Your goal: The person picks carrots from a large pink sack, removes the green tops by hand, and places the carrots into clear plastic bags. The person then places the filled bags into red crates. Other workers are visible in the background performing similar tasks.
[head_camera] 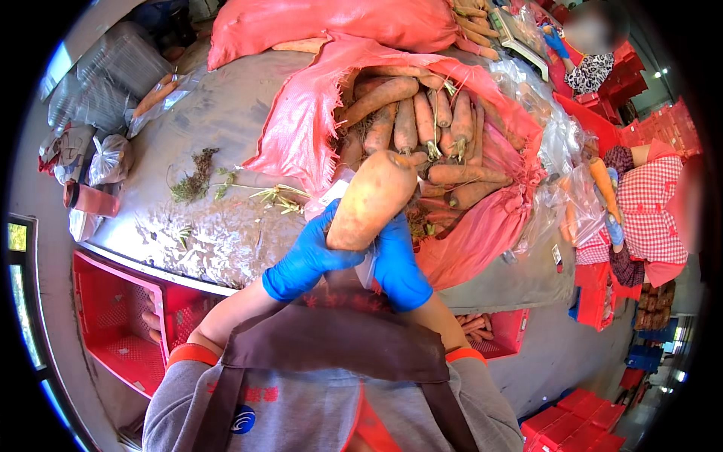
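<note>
A large, thick carrot tilts upward in front of my chest, its crown end pointing at the sack. My left hand, in a blue glove, is closed around the lower end. Against the carrot's right side is my right hand, gloved in blue too; its fingers are mostly hidden behind the carrot. Clear plastic shows between the two hands. Just beyond lies an open pink woven sack, full of soil-marked carrots, some with green stem stubs.
A second pink sack lies behind on the metal table. Pulled greens lie left, near a pink bottle. Red crates stand below the edge. At right, a co-worker holds a carrot; another person is farther back.
</note>
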Demonstrator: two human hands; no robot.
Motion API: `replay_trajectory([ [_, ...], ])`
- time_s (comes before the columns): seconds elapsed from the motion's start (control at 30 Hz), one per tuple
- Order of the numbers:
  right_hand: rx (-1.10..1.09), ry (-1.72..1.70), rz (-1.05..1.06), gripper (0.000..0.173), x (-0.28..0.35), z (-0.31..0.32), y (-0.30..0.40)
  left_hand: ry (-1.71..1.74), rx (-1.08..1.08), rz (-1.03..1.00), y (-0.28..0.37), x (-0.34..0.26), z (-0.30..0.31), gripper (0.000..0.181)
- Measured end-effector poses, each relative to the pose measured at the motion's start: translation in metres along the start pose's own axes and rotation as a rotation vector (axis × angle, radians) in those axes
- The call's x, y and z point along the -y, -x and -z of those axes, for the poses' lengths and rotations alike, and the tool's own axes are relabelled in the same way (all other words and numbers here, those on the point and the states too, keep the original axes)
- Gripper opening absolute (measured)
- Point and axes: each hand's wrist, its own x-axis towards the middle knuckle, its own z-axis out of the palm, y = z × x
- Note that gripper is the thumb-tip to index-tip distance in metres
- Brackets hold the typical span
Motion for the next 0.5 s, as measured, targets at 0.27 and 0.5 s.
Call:
replay_trajectory([
  [0.27, -0.132, 0.511, 0.210, 0.006, 0.029, 0.055, -0.002, 0.225, -0.151, -0.066, -0.004, 0.016, 0.042, 0.056],
  [0.5, -0.168, 0.409, 0.133, 0.016, 0.066, 0.109, 0.002, 0.564, -0.192, -0.281, 0.006, 0.008, 0.097, 0.054],
])
